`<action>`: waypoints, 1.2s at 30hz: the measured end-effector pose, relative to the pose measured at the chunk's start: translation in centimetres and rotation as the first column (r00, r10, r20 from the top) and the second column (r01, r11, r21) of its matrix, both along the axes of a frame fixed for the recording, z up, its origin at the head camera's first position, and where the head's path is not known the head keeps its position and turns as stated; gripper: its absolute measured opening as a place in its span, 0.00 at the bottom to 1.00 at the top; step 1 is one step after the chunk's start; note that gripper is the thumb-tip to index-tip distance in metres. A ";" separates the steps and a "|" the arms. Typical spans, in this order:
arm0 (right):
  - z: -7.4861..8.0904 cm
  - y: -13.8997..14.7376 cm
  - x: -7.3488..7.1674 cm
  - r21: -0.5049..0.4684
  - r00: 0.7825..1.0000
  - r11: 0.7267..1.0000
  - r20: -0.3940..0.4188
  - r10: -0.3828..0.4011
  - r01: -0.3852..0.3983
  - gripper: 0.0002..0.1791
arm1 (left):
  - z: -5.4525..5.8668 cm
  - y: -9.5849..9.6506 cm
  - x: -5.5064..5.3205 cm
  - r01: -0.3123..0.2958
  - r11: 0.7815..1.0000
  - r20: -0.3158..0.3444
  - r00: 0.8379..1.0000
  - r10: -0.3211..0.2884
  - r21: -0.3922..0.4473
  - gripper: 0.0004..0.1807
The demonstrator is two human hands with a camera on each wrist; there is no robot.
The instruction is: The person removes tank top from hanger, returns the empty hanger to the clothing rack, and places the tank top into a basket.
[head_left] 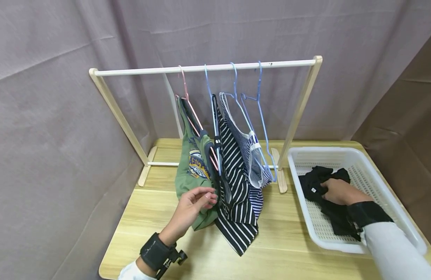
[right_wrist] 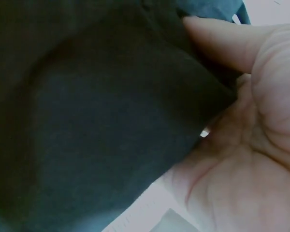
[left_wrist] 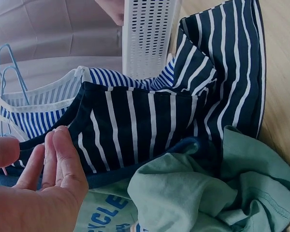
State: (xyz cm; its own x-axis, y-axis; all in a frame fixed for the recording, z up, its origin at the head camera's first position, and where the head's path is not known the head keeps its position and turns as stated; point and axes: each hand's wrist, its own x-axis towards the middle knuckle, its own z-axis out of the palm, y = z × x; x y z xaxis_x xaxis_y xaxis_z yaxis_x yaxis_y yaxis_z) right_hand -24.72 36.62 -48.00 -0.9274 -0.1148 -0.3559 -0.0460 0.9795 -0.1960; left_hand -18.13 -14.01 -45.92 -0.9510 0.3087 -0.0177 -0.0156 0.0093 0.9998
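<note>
Inside the white basket, my right hand [head_left: 338, 191] grips a black garment [head_left: 317, 186], which lies crumpled with a small white tag showing. Dark cloth [right_wrist: 111, 111] fills most of the right wrist view, held between thumb and fingers; the fingertips are hidden behind it. My left hand [head_left: 198, 202], its fingers loosely bent and holding nothing, hovers in front of a green tank top [head_left: 187, 167] with a printed badge. Beside that top hang a black-and-white striped garment [head_left: 234, 186] and a blue-and-white striped tank top [head_left: 241, 140].
A clothes rack with a white rail [head_left: 145, 71] and wooden legs stands on the wooden table [head_left: 138, 225]. Three garments hang there on a pink hanger [head_left: 184, 87] and blue hangers; the rightmost blue hanger [head_left: 261, 112] is bare. The white basket [head_left: 308, 229] sits at the right.
</note>
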 end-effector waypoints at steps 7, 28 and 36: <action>0.9 0.0 0.6 -0.007 0.995 1.000 -0.100 0.015 -0.015 0.37 | 0.2 0.2 -0.2 0.002 1.000 -0.005 1.000 -0.002 0.006 0.22; 5.9 -8.3 3.7 -0.119 0.866 0.982 -0.495 0.070 -0.147 0.29 | 0.4 0.6 -0.2 -0.005 1.000 -0.002 1.000 0.005 0.001 0.20; 6.5 -12.6 5.3 -0.114 0.808 0.966 -0.575 0.126 -0.232 0.25 | 0.4 0.8 -0.1 0.005 1.000 -0.017 1.000 -0.005 -0.008 0.20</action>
State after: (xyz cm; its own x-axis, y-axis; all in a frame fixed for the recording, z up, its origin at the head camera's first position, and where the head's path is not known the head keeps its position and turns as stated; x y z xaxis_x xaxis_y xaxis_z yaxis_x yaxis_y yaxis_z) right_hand -19.39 23.98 -41.46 -0.9156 -0.3080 0.2586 -0.3704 0.8962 -0.2443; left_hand -18.26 -13.25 -45.51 -0.9498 0.3130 -0.0042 0.0013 0.0172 0.9999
